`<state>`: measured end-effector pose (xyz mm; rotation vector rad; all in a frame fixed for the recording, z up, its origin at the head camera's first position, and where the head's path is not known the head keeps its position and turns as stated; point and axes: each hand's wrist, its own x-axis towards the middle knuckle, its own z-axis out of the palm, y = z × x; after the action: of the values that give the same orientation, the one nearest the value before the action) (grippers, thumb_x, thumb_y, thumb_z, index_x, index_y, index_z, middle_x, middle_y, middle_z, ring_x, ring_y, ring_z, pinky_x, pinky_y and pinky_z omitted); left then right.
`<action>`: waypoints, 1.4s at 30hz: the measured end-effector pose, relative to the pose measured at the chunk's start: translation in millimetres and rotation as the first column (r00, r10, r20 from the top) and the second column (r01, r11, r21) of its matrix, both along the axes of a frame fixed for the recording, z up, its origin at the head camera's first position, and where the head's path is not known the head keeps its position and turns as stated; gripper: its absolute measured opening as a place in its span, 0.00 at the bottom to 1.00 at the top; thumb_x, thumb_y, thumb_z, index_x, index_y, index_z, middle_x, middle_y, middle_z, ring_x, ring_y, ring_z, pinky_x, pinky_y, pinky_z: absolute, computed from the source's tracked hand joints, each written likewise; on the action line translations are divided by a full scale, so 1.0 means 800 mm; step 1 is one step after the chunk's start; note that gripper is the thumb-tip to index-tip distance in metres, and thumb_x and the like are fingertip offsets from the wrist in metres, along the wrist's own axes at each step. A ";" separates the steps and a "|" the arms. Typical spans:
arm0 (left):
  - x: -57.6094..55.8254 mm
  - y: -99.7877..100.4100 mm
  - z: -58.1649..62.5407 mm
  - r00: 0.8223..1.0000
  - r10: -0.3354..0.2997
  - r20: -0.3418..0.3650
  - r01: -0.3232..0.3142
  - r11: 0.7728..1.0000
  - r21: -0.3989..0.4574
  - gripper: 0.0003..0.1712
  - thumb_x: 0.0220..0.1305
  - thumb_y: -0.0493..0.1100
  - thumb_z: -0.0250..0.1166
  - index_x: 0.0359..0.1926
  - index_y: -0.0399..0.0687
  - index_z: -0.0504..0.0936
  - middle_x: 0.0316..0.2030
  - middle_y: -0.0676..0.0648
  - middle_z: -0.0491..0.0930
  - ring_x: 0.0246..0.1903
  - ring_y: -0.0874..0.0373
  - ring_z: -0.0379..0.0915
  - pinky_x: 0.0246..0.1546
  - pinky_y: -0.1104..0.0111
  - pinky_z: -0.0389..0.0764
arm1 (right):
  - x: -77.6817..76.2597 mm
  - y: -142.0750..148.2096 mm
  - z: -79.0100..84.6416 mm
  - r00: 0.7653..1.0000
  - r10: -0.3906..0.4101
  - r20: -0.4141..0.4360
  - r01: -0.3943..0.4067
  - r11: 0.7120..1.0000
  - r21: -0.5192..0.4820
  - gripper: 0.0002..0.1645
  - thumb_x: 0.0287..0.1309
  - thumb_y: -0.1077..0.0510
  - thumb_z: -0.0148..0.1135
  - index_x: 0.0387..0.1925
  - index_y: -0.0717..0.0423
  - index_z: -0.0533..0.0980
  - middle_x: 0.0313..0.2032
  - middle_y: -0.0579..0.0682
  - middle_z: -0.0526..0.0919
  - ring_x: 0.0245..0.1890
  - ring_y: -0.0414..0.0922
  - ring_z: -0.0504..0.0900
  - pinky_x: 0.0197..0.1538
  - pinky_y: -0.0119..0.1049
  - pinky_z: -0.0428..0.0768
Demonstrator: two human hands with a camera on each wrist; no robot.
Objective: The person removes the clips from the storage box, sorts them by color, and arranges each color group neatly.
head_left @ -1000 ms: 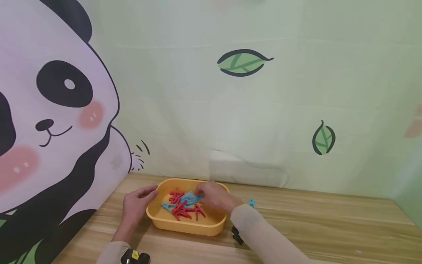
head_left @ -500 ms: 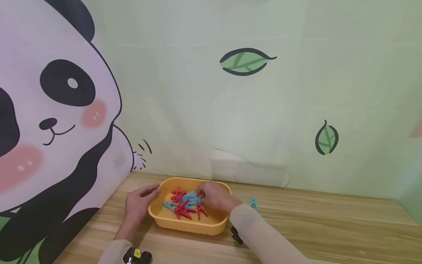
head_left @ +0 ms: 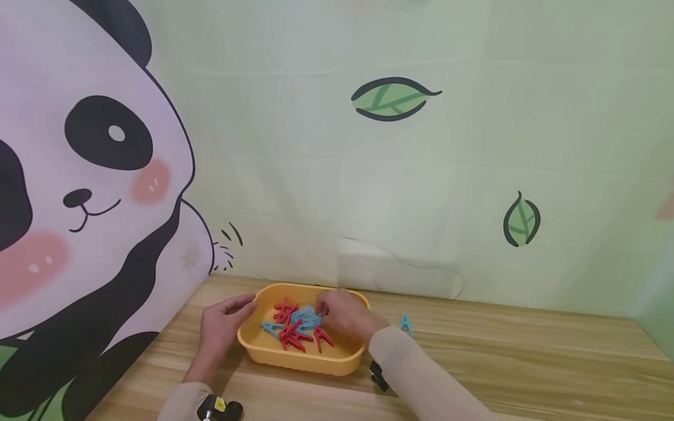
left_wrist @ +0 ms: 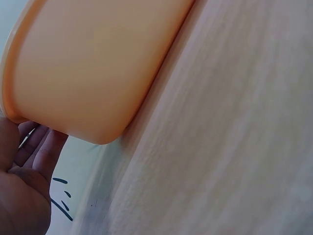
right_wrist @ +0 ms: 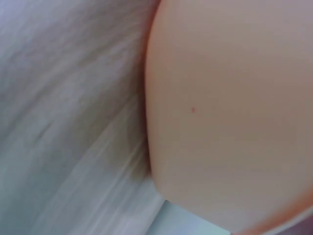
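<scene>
A yellow basin point(head_left: 300, 363) sits on the wooden table in the head view, holding several red clothespins point(head_left: 291, 336) and blue clothespins point(head_left: 305, 316) in a loose heap. My left hand point(head_left: 221, 324) is at the basin's left end, its fingers fairly straight against the outside below the rim, as the left wrist view also shows point(left_wrist: 27, 181). Reaching over the right side, my right hand point(head_left: 344, 313) has its fingers curled down and pinches at a blue clothespin in the heap; its fingertips are partly hidden. The right wrist view shows only the basin's outer wall point(right_wrist: 230, 107).
Just right of the basin, partly behind my right sleeve point(head_left: 416, 368), another blue clothespin point(head_left: 405, 324) is on the wooden table point(head_left: 505, 356). A pale green wall cloth point(head_left: 295, 146) with a printed panda point(head_left: 168, 245) closes off the back and left.
The head view has shifted slightly. Both hands keep their places at the basin, while the blue clothespins by my right fingertips have moved a little.
</scene>
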<state>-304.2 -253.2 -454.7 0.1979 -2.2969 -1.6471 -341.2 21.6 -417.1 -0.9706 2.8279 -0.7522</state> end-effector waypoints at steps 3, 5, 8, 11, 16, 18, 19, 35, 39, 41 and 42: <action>0.001 0.001 0.001 1.000 -0.002 0.003 0.002 1.000 0.003 0.19 0.72 0.43 0.73 0.58 0.36 0.87 0.56 0.39 0.87 0.59 0.47 0.81 0.45 0.85 0.76 | 0.002 0.004 0.003 1.000 0.004 0.000 -0.004 1.000 -0.029 0.09 0.63 0.69 0.70 0.44 0.58 0.85 0.42 0.48 0.87 0.42 0.43 0.82 0.51 0.36 0.85; 0.001 0.001 0.001 1.000 -0.003 0.004 0.003 1.000 0.006 0.19 0.72 0.43 0.72 0.58 0.36 0.87 0.57 0.39 0.86 0.59 0.46 0.81 0.45 0.86 0.76 | 0.002 0.007 0.005 0.999 0.015 -0.029 -0.017 0.999 -0.046 0.09 0.63 0.70 0.70 0.43 0.60 0.85 0.41 0.49 0.88 0.42 0.45 0.84 0.50 0.37 0.85; 0.002 0.001 0.001 1.000 -0.006 0.004 0.005 1.000 0.009 0.19 0.72 0.42 0.72 0.58 0.36 0.87 0.57 0.39 0.86 0.60 0.46 0.80 0.45 0.86 0.76 | 0.005 0.012 0.010 0.998 0.021 -0.061 -0.026 0.996 -0.082 0.07 0.63 0.71 0.70 0.42 0.61 0.84 0.39 0.51 0.88 0.42 0.47 0.85 0.50 0.39 0.86; 0.002 0.001 0.001 1.000 -0.005 0.002 0.005 1.000 0.009 0.19 0.72 0.42 0.72 0.58 0.36 0.87 0.57 0.39 0.86 0.59 0.47 0.81 0.45 0.85 0.76 | 0.011 0.019 0.015 0.999 0.009 -0.053 -0.016 0.991 -0.131 0.06 0.64 0.71 0.70 0.41 0.61 0.84 0.39 0.51 0.87 0.42 0.48 0.85 0.50 0.41 0.85; 0.002 0.001 0.001 1.000 0.003 -0.002 -0.003 1.000 0.004 0.19 0.72 0.43 0.72 0.58 0.36 0.87 0.57 0.39 0.86 0.55 0.54 0.82 0.45 0.85 0.77 | 0.021 0.035 0.024 0.998 0.008 -0.068 -0.021 0.980 -0.199 0.06 0.65 0.71 0.70 0.41 0.62 0.84 0.38 0.52 0.87 0.41 0.48 0.85 0.49 0.42 0.85; 0.002 0.001 0.000 1.000 0.004 -0.003 -0.004 1.000 0.006 0.19 0.72 0.43 0.73 0.58 0.36 0.88 0.57 0.39 0.86 0.53 0.58 0.82 0.45 0.85 0.77 | 0.025 0.043 0.026 0.996 0.013 -0.089 -0.032 0.975 -0.220 0.06 0.64 0.71 0.71 0.41 0.62 0.83 0.38 0.52 0.87 0.40 0.48 0.85 0.47 0.40 0.85; 0.001 0.001 0.000 1.000 0.004 -0.004 -0.004 1.000 0.010 0.19 0.72 0.43 0.73 0.58 0.36 0.88 0.57 0.39 0.86 0.52 0.60 0.81 0.45 0.85 0.78 | 0.027 0.047 0.027 0.995 0.010 -0.099 -0.033 0.973 -0.228 0.06 0.64 0.71 0.71 0.41 0.62 0.83 0.38 0.52 0.87 0.40 0.47 0.85 0.47 0.39 0.85; 0.001 0.001 0.000 1.000 0.008 -0.007 -0.007 1.000 0.017 0.19 0.71 0.42 0.73 0.58 0.35 0.88 0.56 0.39 0.86 0.46 0.71 0.80 0.45 0.85 0.78 | 0.060 0.119 0.047 0.991 -0.094 -0.100 0.049 0.923 -0.382 0.07 0.65 0.70 0.71 0.44 0.61 0.84 0.41 0.49 0.87 0.42 0.45 0.86 0.48 0.37 0.86; 0.001 0.001 0.000 1.000 0.005 -0.012 -0.004 0.999 0.035 0.19 0.71 0.42 0.73 0.57 0.34 0.87 0.56 0.39 0.87 0.42 0.76 0.78 0.45 0.84 0.78 | 0.065 0.142 0.044 0.990 -0.103 -0.097 0.056 0.917 -0.395 0.07 0.65 0.70 0.71 0.44 0.61 0.84 0.41 0.49 0.87 0.41 0.46 0.86 0.47 0.37 0.86; 0.001 0.000 0.000 1.000 0.004 -0.011 -0.004 0.999 0.041 0.19 0.71 0.42 0.73 0.57 0.34 0.87 0.56 0.39 0.87 0.42 0.76 0.78 0.45 0.84 0.79 | 0.067 0.153 0.042 0.989 -0.108 -0.098 0.061 0.915 -0.398 0.08 0.65 0.70 0.71 0.44 0.62 0.84 0.41 0.50 0.88 0.42 0.47 0.86 0.47 0.37 0.87; 0.001 0.000 0.000 1.000 0.004 -0.010 -0.004 0.999 0.045 0.19 0.71 0.42 0.73 0.57 0.34 0.87 0.56 0.39 0.87 0.42 0.76 0.78 0.45 0.84 0.79 | 0.068 0.158 0.042 0.988 -0.114 -0.100 0.066 0.916 -0.396 0.08 0.65 0.70 0.71 0.45 0.62 0.84 0.41 0.51 0.88 0.42 0.47 0.86 0.47 0.38 0.87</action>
<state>-303.4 -252.9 -454.3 0.2036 -2.2523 -1.6945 -287.0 147.8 -383.5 -0.9607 2.9012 -1.3578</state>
